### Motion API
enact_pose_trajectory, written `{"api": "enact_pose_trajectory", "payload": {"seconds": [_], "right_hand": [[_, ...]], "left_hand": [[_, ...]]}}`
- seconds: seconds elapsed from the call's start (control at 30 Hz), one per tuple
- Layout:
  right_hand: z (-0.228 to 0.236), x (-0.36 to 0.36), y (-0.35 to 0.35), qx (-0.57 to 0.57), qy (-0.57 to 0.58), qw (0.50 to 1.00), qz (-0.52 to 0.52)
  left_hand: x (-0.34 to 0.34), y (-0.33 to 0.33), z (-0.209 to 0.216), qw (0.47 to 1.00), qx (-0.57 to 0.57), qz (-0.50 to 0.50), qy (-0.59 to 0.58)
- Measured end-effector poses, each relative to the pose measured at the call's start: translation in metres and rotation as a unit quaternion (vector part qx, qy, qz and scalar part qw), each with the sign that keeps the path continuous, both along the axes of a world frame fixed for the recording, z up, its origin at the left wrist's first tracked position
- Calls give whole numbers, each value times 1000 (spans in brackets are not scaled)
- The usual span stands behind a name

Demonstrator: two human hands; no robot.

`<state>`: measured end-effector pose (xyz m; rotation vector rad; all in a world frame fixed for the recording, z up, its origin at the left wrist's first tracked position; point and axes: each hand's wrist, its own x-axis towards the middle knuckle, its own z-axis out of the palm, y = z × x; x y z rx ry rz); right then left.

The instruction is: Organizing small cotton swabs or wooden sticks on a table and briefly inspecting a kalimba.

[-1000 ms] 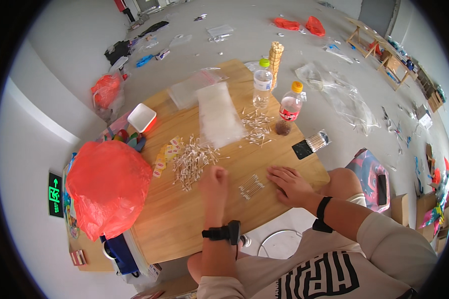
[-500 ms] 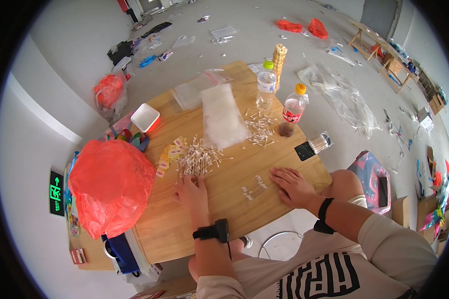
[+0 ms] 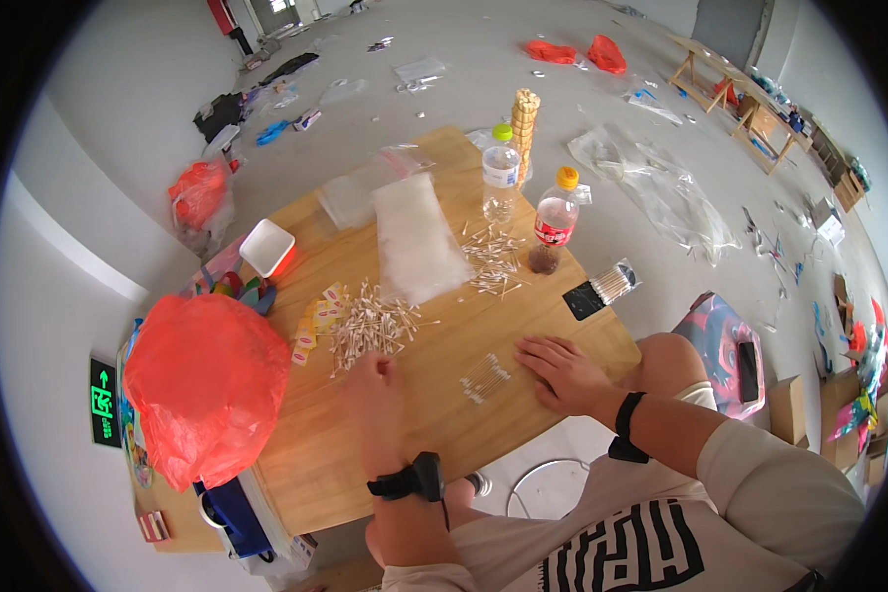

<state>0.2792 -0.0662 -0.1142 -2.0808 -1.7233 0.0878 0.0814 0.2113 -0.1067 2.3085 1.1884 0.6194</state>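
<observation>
At the far left we see 1 crumpled red plastic bag slumped over the table's left end, apparently parked out of the working area. Just right of it sits 1 small white square box with an orange underside and a short row of little yellow-and-pink packets, close enough to be fed from.

Next comes the big loose heap of pale wooden cotton swabs on the round light-wood table. Our left hand is at the near edge of that heap, fingers curled in as if pinching at swabs; it is blurred, so we cannot tell whether anything is actually gripped.

Beyond lies 1 flat clear plastic sleeve, then a 2nd, smaller scatter of swabs. In the middle foreground 1 small bagged bundle of swabs lies flat, and our right hand rests just beside it, palm down, fingers spread and relaxed, steadying nothing visible.

Further right stand 2 bottles: 1 clear with a green cap, 1 with an orange cap. Last, 1 black-carded pack of sticks lies near the table edge.
</observation>
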Motion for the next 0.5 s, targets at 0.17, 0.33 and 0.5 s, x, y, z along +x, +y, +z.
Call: {"api": "enact_pose_trajectory", "payload": {"seconds": [0.17,0.33,0.5], "right_hand": [[-4,0,1,-11,2,1000,-2],[-6,1,-2,-15,12,1000,-8],[-8,2,-4,-12,7,1000,-11]], "left_hand": [[34,-43,-23,988,28,-149,40],[42,-53,-21,980,14,-193,48],[42,-65,-11,974,32,-225,23]]}}
